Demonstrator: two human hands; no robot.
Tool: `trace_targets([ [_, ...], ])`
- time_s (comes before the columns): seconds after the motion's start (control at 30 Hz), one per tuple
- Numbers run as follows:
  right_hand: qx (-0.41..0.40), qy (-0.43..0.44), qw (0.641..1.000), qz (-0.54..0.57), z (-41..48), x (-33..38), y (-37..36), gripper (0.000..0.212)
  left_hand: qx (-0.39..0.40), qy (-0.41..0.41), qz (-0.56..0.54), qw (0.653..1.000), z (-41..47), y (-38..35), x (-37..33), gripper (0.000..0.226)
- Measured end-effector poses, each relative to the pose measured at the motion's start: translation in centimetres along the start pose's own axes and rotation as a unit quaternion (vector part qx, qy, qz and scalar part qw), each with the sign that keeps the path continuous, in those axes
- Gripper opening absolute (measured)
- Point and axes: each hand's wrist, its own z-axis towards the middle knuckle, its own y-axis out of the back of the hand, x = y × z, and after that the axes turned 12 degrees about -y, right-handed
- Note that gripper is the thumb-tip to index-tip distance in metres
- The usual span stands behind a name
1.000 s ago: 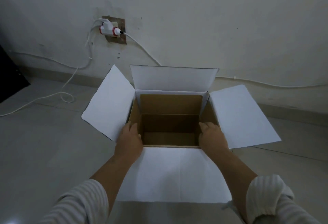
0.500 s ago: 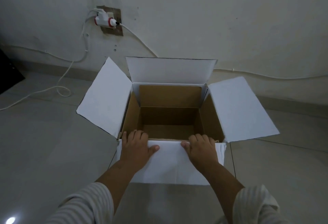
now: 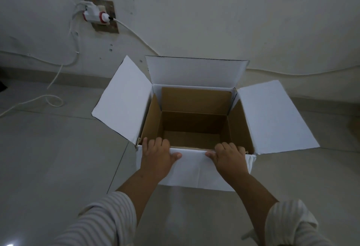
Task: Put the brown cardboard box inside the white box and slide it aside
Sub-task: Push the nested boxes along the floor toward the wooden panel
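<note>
The white box [image 3: 272, 115] stands on the floor with its flaps spread open. The brown cardboard box [image 3: 194, 105] sits inside it, open on top, its brown walls and bottom showing. My left hand [image 3: 155, 158] grips the near rim at the left, fingers hooked over the edge and thumb on the folded-down near flap. My right hand [image 3: 229, 158] grips the same rim at the right in the same way.
The wall [image 3: 214, 12] rises just behind the box. A socket with a white plug adapter [image 3: 95, 15] is on the wall at upper left. White cables [image 3: 52, 99] trail down and loop on the tiled floor [image 3: 48, 158] to the left.
A second ago both hands reached inside the brown box. They have come back to the near rim, the near flap has folded down, and the grip has stayed the same since.
</note>
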Motion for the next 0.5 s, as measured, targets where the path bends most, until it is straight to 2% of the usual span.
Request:
trace_targets([
  [0.2,0.006,-0.056,0.998,-0.006,-0.7,-3.8,1.0,0.040,0.036,-0.041,-0.014,0.998,1.6,-0.2,-4.0,0.058],
  [0.5,0.013,-0.111,0.994,0.009,-1.7,-4.5,0.6,0.045,0.085,-0.061,-0.020,0.994,1.6,0.4,-4.0,0.056],
])
